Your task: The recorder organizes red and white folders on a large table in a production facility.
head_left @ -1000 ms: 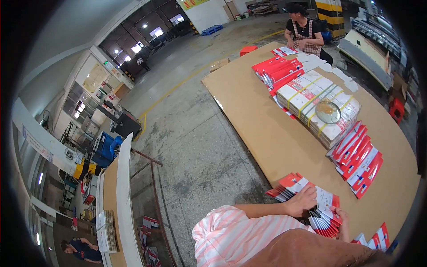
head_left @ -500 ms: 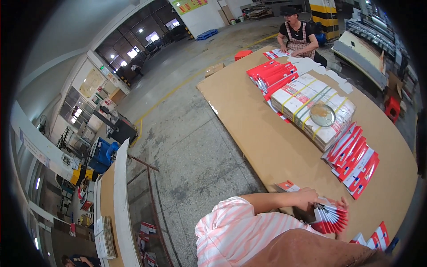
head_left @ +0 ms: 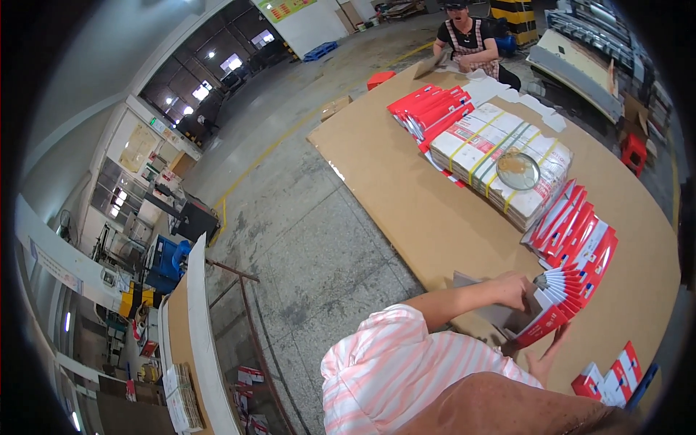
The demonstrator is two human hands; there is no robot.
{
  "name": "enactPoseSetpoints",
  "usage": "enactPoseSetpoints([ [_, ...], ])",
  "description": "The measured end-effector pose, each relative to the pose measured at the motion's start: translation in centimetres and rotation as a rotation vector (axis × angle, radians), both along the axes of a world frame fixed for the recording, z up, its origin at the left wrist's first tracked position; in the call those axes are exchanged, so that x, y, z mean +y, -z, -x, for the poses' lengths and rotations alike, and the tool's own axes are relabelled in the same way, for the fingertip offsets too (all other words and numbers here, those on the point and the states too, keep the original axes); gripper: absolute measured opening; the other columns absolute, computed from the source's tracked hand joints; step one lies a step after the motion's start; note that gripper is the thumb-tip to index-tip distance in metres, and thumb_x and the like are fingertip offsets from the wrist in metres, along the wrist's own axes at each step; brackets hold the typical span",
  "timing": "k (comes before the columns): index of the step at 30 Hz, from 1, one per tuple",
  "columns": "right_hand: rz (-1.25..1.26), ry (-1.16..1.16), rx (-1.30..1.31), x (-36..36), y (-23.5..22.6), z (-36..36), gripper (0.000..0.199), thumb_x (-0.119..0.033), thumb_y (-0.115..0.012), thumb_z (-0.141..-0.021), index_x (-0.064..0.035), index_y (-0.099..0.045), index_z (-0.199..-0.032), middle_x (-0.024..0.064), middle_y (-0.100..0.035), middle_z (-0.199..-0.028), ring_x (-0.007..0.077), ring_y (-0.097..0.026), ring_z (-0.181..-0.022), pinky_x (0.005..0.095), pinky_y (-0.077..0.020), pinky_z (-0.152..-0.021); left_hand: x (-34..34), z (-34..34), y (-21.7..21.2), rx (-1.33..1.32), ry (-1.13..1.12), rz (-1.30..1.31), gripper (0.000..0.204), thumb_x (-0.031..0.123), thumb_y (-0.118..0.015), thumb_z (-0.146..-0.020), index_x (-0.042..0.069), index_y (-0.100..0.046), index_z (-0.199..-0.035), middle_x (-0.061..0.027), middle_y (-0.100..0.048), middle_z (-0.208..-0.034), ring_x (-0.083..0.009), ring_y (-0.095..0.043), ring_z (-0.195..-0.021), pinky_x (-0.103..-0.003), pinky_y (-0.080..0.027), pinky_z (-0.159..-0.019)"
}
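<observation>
The left hand (head_left: 516, 290) lies on top of a fanned stack of red-and-white flat cartons (head_left: 564, 299), fingers curled over the upper edge and pressing the grey backs down. The right hand (head_left: 545, 357) comes up from under the stack's lower end, palm up and fingers spread against the red corner, so the stack is clamped between the two hands rather than pinched. It sits tilted at the near edge of the brown table (head_left: 406, 196), just beside a row of more red cartons (head_left: 573, 228).

To do this well, the person would likely keep even pressure from both sides so the fanned edges do not slip apart.

The left forearm reaches across the body in a pink-striped sleeve (head_left: 406, 362), elbow bent. A strapped bundle (head_left: 493, 156) lies further back.
</observation>
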State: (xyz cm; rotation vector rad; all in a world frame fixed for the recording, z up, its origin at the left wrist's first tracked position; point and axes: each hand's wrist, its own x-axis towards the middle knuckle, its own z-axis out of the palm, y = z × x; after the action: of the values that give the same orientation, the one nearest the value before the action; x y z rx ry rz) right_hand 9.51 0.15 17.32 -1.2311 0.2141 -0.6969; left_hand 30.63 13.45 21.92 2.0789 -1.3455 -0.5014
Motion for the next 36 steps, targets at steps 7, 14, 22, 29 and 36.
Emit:
enactPoseSetpoints([
  [7,0.027,-0.152,0.292,-0.7,3.3,-4.3,0.061,-0.007,-0.072,-0.067,-0.0039,-0.044,-0.121,0.0049,-0.057,-0.098,0.0181,-0.057,-0.085,0.0312,-0.0477,-0.078,1.1,0.5,1.9,0.201,0.160,-0.116,0.034,0.035,-0.072,-0.064,0.006,-0.066,-0.080,-0.0152,-0.063,-0.072,-0.0299,-0.062,-0.066,-0.040,-0.049,-0.062],
  [14,-0.002,-0.235,0.244,2.9,2.4,-8.4,0.060,-0.004,-0.072,-0.068,-0.0022,-0.047,-0.123,0.0075,-0.059,-0.107,0.0193,-0.058,-0.098,0.0328,-0.0478,-0.086,6.3,-1.6,0.7,0.124,0.012,-0.035,0.036,0.033,-0.073,-0.069,0.010,-0.066,-0.097,-0.0145,-0.066,-0.084,-0.0309,-0.063,-0.075,-0.039,-0.051,-0.069],
  [22,0.015,-0.612,0.322,3.2,5.0,-14.6,0.105,-0.026,-0.084,-0.063,-0.0019,-0.020,-0.142,0.0121,-0.043,-0.134,0.0206,-0.043,-0.123,0.0379,-0.0339,-0.104,9.5,-4.4,1.4,0.118,-0.090,0.264,0.040,0.037,-0.079,-0.066,0.011,-0.067,-0.093,-0.0112,-0.066,-0.084,-0.0296,-0.065,-0.079,-0.039,-0.051,-0.072],
  [29,0.745,-0.914,0.421,-4.3,-2.6,-16.3,0.102,-0.032,-0.084,-0.061,-0.0023,-0.027,-0.140,0.0173,-0.047,-0.129,0.0283,-0.045,-0.121,0.0389,-0.0335,-0.104,8.2,-5.2,1.7,-0.104,-0.189,0.078,0.039,0.035,-0.081,-0.064,0.006,-0.066,-0.086,-0.0152,-0.065,-0.074,-0.0345,-0.064,-0.070,-0.041,-0.051,-0.064],
  [36,0.933,-0.313,0.455,-9.8,-2.9,-29.5,0.023,-0.021,-0.060,-0.084,-0.0063,-0.067,-0.100,0.0156,-0.066,-0.090,0.0305,-0.064,-0.082,0.0388,-0.0501,-0.073,7.6,-4.1,-0.2,0.003,-0.347,-0.099,0.033,0.033,-0.071,-0.067,0.005,-0.065,-0.082,-0.0182,-0.062,-0.070,-0.0386,-0.061,-0.068,-0.044,-0.050,-0.059],
])
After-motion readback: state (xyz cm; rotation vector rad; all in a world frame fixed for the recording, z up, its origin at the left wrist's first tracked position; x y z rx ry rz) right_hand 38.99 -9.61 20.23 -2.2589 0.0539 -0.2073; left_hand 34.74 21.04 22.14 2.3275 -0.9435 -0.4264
